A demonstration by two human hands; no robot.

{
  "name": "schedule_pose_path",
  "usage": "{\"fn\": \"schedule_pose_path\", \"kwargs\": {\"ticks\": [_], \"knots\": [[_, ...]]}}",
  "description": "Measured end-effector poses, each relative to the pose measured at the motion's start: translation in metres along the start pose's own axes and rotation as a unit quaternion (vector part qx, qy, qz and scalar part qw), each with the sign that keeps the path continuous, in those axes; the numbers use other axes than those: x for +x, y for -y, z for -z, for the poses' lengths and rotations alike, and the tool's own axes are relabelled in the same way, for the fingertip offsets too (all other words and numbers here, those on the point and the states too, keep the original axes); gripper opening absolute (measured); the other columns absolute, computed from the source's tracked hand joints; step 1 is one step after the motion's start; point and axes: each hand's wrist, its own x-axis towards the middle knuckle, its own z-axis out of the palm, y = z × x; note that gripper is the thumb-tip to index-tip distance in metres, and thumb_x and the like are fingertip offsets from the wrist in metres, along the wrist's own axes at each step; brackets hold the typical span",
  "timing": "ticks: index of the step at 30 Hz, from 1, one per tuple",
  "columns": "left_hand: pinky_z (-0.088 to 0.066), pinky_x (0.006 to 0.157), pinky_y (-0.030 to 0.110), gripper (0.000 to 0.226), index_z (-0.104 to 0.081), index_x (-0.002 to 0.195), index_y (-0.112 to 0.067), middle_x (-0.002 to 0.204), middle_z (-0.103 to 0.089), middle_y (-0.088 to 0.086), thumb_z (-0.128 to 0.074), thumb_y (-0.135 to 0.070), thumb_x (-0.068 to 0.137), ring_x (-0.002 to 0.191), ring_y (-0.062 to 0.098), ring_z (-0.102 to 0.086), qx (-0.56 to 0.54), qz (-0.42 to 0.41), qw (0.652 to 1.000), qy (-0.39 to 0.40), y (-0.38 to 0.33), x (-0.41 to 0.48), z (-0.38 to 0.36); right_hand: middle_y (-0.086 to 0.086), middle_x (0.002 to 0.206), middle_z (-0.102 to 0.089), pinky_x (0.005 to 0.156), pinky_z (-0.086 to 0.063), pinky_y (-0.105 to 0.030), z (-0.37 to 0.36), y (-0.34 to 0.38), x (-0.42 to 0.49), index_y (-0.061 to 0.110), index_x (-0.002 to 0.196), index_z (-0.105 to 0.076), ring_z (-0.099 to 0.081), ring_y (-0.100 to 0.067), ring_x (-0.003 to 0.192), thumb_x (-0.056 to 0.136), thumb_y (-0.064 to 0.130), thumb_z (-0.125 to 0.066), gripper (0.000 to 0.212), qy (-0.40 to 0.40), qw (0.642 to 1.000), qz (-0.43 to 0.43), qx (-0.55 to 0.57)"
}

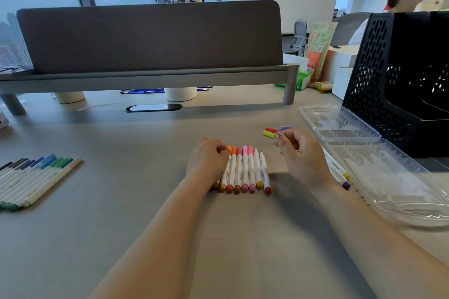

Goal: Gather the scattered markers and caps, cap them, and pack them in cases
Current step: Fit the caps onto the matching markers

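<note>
The caps [274, 131] lay just far-left of the right hand [300, 153], curled with its hold unclear, and nearer it than the left hand [206, 160], which held the left edge of the markers [245, 167] lined near-to-far.

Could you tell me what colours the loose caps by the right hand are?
The loose caps are red, yellow and purple; head view.

Glossy clear plastic case [379, 160], matt smooth table [121, 201], perforated black plastic crate [379, 75].
</note>
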Motion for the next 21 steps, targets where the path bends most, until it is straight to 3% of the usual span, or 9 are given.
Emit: {"fn": "schedule_pose_path", "kwargs": {"ticks": [3,5,7,10,15,21], "knots": [[-0.038,0.061,0.021,0.019,-0.069,0.102,-0.022,0.108,-0.063,-0.001,-0.052,-0.025,0.093,0.089,0.014,-0.056,-0.033,0.022,0.999,0.011,0.000,-0.001,0.002,0.004,0.090,-0.062,0.065,-0.042,-0.011,0.011,-0.001,0.005,0.014,0.101,-0.062,-0.058,-0.009,0.082,0.097,0.023,-0.052,0.013,-0.034,0.999,0.002,-0.027],[-0.036,0.059,0.021,0.016,-0.067,0.101,-0.022,0.104,-0.063,-0.004,-0.052,-0.024,0.093,0.087,0.011,-0.054,-0.061,0.026,0.998,-0.001,0.000,-0.001,0.005,0.005,0.086,-0.062,0.060,-0.040,-0.006,0.022,-0.001,0.010,0.017,0.097,-0.060,-0.058,-0.002,0.075,0.097,0.019,-0.053,0.007,-0.061,0.998,-0.009,-0.028],[-0.035,0.064,0.020,0.015,-0.065,0.104,-0.020,0.101,-0.060,-0.006,-0.054,-0.021,0.094,0.088,0.008,-0.051,-0.086,0.017,0.996,-0.021,-0.003,0.000,0.009,0.008,0.086,-0.061,0.062,-0.041,-0.007,0.034,-0.003,0.014,0.018,0.097,-0.059,-0.058,-0.001,0.077,0.097,0.017,-0.053,0.007,-0.082,0.996,-0.029,-0.015],[-0.035,0.075,0.021,0.017,-0.064,0.107,-0.018,0.101,-0.057,-0.007,-0.054,-0.019,0.094,0.091,0.007,-0.049,-0.100,-0.014,0.995,-0.026,-0.012,0.007,0.009,-0.002,0.095,-0.064,0.073,-0.044,-0.022,0.046,-0.011,0.023,0.018,0.097,-0.062,-0.059,-0.018,0.090,0.095,0.015,-0.055,0.008,-0.106,0.993,-0.056,-0.014],[-0.047,0.082,0.026,0.021,-0.062,0.114,-0.019,0.109,-0.059,-0.002,-0.055,-0.021,0.095,0.093,0.010,-0.054,-0.070,-0.083,0.993,0.047,-0.050,0.032,-0.012,0.001,0.088,-0.061,0.075,-0.044,-0.027,0.053,-0.018,0.034,0.015,0.095,-0.065,-0.055,-0.015,0.085,0.093,0.011,-0.056,0.010,-0.081,0.992,-0.063,-0.069],[-0.050,0.092,0.035,0.025,-0.065,0.115,-0.020,0.114,-0.061,0.005,-0.060,-0.025,0.091,0.100,0.020,-0.057,-0.002,-0.107,0.985,0.133,-0.093,0.055,-0.049,0.003,0.087,-0.065,0.076,-0.041,-0.027,0.082,-0.031,0.044,0.020,0.083,-0.068,-0.057,-0.015,0.085,0.087,0.009,-0.063,0.014,-0.035,0.981,-0.117,-0.150]]}}
